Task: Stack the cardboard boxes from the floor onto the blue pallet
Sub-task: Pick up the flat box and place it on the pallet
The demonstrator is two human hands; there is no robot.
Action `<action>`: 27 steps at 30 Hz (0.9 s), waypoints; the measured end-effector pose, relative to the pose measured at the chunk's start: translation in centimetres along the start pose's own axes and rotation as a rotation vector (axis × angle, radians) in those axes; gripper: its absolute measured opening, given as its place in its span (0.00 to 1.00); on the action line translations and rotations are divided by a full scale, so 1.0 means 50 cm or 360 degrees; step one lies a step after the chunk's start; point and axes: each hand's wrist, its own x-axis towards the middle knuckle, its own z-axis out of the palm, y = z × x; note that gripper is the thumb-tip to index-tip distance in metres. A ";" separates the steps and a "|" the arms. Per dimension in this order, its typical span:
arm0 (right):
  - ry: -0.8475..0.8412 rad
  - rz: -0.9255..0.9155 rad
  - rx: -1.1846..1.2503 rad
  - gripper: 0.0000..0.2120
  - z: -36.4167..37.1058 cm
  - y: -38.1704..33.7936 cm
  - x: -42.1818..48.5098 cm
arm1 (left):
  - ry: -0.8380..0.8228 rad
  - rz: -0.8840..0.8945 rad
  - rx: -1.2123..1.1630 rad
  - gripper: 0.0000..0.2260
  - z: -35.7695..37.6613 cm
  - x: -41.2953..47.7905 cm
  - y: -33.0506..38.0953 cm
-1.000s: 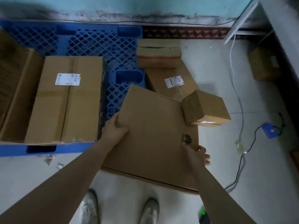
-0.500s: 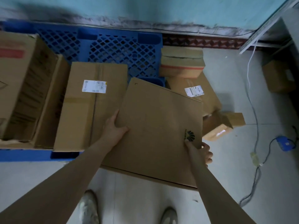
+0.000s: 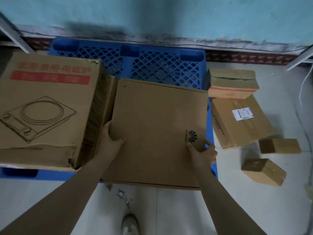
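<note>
I hold a wide flat cardboard box (image 3: 157, 126) with a black logo over the right part of the blue pallet (image 3: 152, 65). My left hand (image 3: 111, 141) grips its left edge and my right hand (image 3: 202, 152) grips its right edge near the logo. The box covers the labelled carton seen earlier on the pallet; whether it rests on it I cannot tell. A large box with red print and a cooker drawing (image 3: 45, 107) stands on the pallet's left side. Its right side is close to the box I hold.
On the floor to the right lie a box with a red stripe (image 3: 232, 83), a labelled carton (image 3: 240, 121) and two small boxes (image 3: 281, 145) (image 3: 263, 172). A cable (image 3: 303, 89) runs along the far right. My shoe (image 3: 129, 224) and scraps (image 3: 122, 195) are below.
I have carried the flat box left and forward, from over the floor to over the pallet, and squared it up. It now hides the labelled carton. My grip is unchanged.
</note>
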 end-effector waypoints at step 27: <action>-0.0328 -0.0136 0.0001 0.37 0.233 0.096 -0.025 | 0.0162 -0.0219 0.0310 0.31 -0.041 0.164 -0.212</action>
